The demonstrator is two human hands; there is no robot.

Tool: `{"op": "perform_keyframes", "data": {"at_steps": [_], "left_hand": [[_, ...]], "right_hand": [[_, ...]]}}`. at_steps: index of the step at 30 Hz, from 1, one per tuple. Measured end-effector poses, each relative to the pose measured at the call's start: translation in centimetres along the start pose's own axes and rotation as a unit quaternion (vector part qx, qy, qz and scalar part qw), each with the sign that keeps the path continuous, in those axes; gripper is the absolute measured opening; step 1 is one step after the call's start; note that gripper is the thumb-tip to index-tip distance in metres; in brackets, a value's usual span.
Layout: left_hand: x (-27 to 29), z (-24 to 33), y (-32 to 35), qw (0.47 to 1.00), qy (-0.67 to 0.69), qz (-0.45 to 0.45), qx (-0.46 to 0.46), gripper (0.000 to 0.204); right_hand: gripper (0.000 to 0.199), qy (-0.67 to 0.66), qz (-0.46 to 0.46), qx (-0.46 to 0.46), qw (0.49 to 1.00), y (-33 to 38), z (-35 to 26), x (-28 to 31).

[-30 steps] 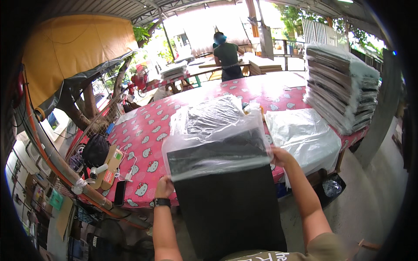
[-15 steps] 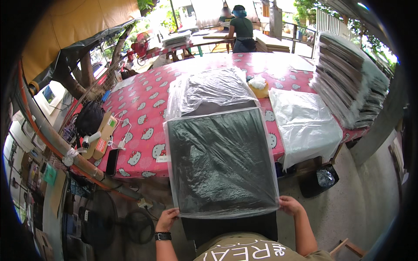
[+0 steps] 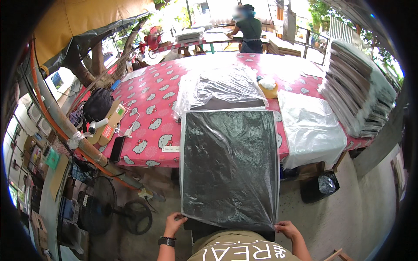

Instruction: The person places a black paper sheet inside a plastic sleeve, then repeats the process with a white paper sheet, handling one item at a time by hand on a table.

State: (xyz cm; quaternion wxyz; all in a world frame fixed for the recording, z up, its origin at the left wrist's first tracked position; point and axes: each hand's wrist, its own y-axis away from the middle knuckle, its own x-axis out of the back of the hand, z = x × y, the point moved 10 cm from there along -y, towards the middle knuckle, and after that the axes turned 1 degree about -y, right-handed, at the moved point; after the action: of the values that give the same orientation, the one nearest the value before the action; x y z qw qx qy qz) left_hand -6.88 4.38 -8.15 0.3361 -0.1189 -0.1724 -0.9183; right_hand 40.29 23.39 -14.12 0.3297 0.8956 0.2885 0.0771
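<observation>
A large dark rectangular panel in a clear plastic bag spans from the table's near edge toward my body. My left hand, with a dark watch on the wrist, pinches the bag's near left corner. At the near right corner, the plastic is drawn into folds where my right hand grips it between thumb and fingers. Just beyond, a stack of plastic-wrapped sheets lies on the table, partly overlapped by the bag's far end.
A pink patterned cloth covers the table. To the right are flat clear bags and a tall wrapped stack. A yellow container, a phone, a floor fan and a black bin surround the work. A co-worker stands beyond.
Both hands have moved nearer my body, drawing the bag's near edge with them. The plastic at the right corner is now bunched, and the whole view has shifted slightly.
</observation>
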Motion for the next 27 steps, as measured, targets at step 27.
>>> {"op": "perform_keyframes", "data": {"at_steps": [27], "left_hand": [[-2.6, 2.8, 4.6, 0.981, 0.143, 0.133, -0.015, 0.026]], "right_hand": [[0.027, -0.121, 0.009, 0.257, 0.959, 3.4, -13.2, -1.2]]}}
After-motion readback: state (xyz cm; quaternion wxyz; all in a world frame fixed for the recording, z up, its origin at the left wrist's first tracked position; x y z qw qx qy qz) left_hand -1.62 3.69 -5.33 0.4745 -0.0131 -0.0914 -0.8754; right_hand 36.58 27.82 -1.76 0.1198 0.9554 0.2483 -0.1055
